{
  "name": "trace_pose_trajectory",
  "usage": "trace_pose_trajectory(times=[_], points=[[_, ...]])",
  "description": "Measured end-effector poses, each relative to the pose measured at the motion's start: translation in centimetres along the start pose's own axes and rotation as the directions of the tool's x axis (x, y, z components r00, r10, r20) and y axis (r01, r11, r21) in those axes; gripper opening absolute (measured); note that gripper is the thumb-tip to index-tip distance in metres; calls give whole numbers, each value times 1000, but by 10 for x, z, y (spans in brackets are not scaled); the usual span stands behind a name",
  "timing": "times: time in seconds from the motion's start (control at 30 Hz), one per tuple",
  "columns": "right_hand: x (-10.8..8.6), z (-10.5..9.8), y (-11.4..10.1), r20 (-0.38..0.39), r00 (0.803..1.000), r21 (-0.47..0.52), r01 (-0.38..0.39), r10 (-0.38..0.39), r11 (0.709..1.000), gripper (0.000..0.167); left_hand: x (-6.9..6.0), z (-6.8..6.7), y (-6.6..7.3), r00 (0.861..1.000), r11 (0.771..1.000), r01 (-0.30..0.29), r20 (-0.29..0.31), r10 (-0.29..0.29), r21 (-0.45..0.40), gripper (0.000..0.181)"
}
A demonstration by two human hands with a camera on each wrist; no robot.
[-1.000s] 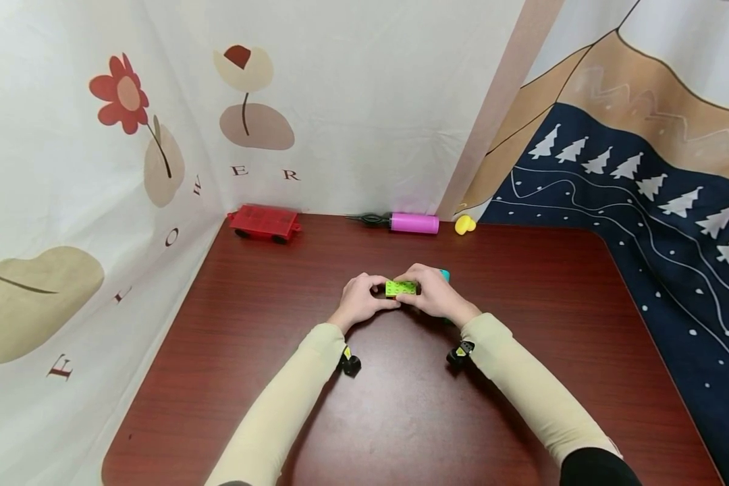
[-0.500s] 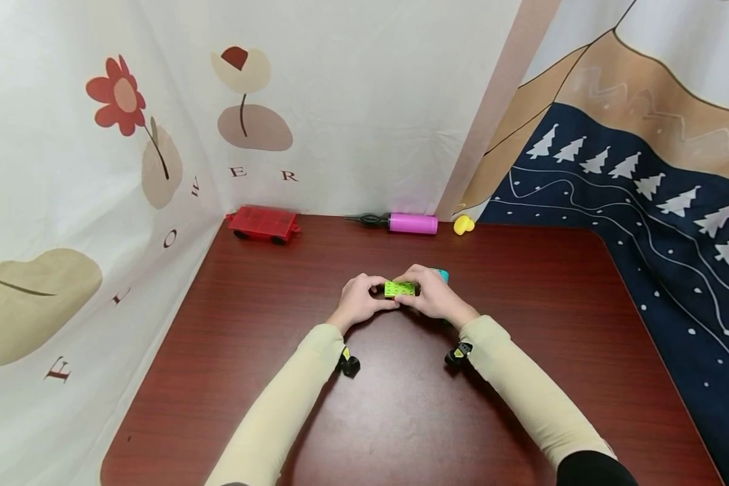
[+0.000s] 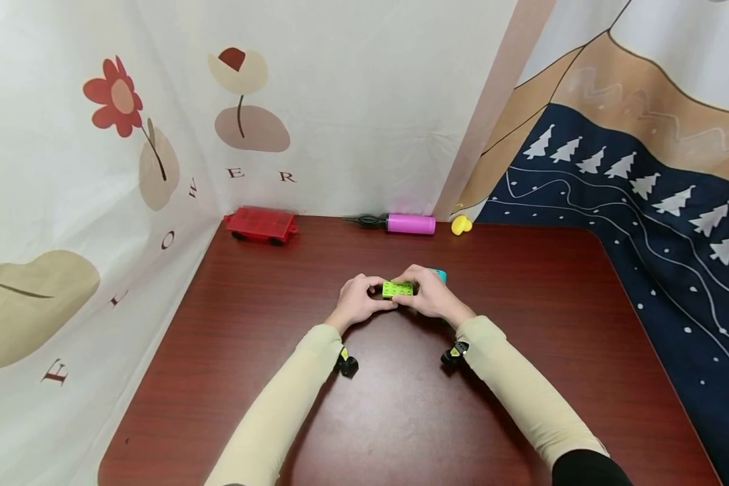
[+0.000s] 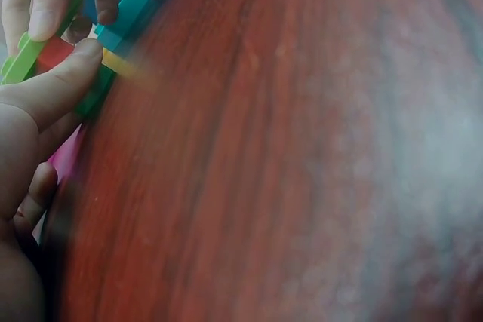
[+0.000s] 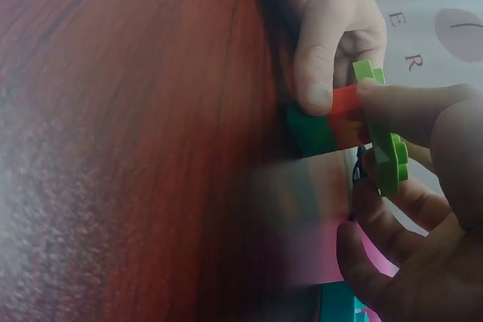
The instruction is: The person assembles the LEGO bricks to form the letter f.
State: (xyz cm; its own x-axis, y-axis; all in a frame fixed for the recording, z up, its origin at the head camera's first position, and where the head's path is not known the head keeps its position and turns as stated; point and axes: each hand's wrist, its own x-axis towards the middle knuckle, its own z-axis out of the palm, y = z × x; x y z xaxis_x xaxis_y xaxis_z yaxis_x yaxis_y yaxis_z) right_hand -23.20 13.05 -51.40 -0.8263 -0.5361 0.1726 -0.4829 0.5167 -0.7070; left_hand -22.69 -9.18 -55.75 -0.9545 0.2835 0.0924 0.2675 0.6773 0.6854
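Note:
A lime-green studded brick (image 3: 397, 289) sits on top of a small stack between the two hands, over the middle of the table. Below it are a red brick (image 5: 346, 109) and a dark green brick (image 5: 309, 132). My left hand (image 3: 356, 300) pinches the lower part of the stack, its thumb across the red and green bricks. With thumb and fingers, my right hand (image 3: 430, 293) grips the lime-green brick. A teal brick (image 3: 440, 275) stands just behind the right hand, which partly hides it. A blurred yellow piece (image 4: 115, 62) shows beside the teal one in the left wrist view.
Along the back of the reddish-brown table (image 3: 364, 418) stand a red toy wagon (image 3: 260, 224), a magenta hand pump (image 3: 410, 224) with a black end and a small yellow object (image 3: 461, 225). Printed curtains (image 3: 352, 108) hang behind and at the sides.
The whole head view has shifted slightly, so everything appears a little further left. Both hands stay on the stack, with no clear movement relative to the table.

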Motion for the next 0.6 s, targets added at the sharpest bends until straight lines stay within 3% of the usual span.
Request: trace_pose_trajectory(times=[0.43,0.6], points=[[0,-1,3,18,998,33,-67,67,997,34,-1,-3,0,999,999,-42,11,42,-24,45],[0,-2,2,47,997,2,-58,58,998,36,-2,-4,0,999,999,-39,10,39,-15,44]])
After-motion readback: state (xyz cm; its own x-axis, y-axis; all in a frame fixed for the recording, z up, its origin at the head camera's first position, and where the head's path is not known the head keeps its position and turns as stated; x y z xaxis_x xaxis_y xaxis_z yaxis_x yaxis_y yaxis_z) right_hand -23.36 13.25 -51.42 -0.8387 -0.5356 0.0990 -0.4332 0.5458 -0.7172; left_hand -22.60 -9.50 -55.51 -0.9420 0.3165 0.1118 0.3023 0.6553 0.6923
